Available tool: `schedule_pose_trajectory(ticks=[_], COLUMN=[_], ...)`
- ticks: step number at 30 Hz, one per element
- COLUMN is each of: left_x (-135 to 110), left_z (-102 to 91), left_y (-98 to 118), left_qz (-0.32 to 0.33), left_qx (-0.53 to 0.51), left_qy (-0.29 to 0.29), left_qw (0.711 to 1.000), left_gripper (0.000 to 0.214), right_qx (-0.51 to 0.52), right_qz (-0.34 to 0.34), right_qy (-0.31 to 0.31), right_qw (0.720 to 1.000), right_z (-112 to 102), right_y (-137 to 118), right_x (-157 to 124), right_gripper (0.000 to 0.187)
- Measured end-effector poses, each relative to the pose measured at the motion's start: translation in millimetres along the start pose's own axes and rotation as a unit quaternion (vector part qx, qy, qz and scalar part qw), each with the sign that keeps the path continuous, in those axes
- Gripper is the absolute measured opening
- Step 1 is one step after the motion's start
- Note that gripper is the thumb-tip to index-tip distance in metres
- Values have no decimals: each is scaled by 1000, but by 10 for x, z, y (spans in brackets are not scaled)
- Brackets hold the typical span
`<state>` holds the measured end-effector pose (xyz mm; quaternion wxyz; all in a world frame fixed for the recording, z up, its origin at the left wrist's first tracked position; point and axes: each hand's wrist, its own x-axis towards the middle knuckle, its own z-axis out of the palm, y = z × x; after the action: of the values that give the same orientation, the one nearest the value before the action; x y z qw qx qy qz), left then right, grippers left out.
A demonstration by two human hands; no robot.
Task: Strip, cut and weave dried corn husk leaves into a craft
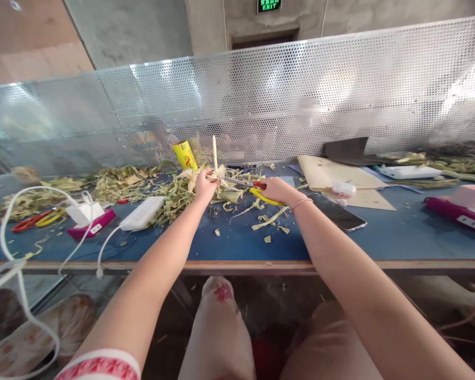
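Note:
My left hand (206, 186) is closed around a pale dried plant piece with a straight, light stick (215, 153) rising from it. Ragged leaf-like ends spread out beside the fingers. My right hand (275, 190) grips a pair of scissors (265, 197) with red and yellow handles. Their metal blades point left and reach the plant piece at my left fingertips; whether they are cutting into it I cannot tell. Under and around both hands lies a heap of dry, greenish plant scraps (178, 198), with loose curled strips (269, 217) nearer the table's front.
A yellow tube (184, 155) stands tilted behind the heap. To the left are a white power bank (143, 213), a magenta power strip (91, 224) and another pair of scissors (31, 220). Rightward lie a black phone (338, 212) and brown card (340, 174). A perforated metal screen (253, 105) borders the back.

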<state>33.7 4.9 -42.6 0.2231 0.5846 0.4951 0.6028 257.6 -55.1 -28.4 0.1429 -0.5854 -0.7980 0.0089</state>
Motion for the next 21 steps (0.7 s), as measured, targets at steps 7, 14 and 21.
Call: schedule_pose_trajectory(ticks=[7,14,21], left_x=[3,8,2], left_z=[0,5,5], left_y=[17,-11,-26], left_qz=[6,17,22], left_qx=[-3,-9,-21], left_qy=[-17,-22,-21], left_qw=[1000,1000,999], left_gripper=[23,19,20], right_qx=[-3,-7,-6], right_qz=[0,-4,4], right_qy=[9,15,12], right_qw=[1000,1000,1000], right_z=[-12,9,-19], right_y=[-14,-5,-18], right_x=[-1,19,0], right_gripper=[31,34,33])
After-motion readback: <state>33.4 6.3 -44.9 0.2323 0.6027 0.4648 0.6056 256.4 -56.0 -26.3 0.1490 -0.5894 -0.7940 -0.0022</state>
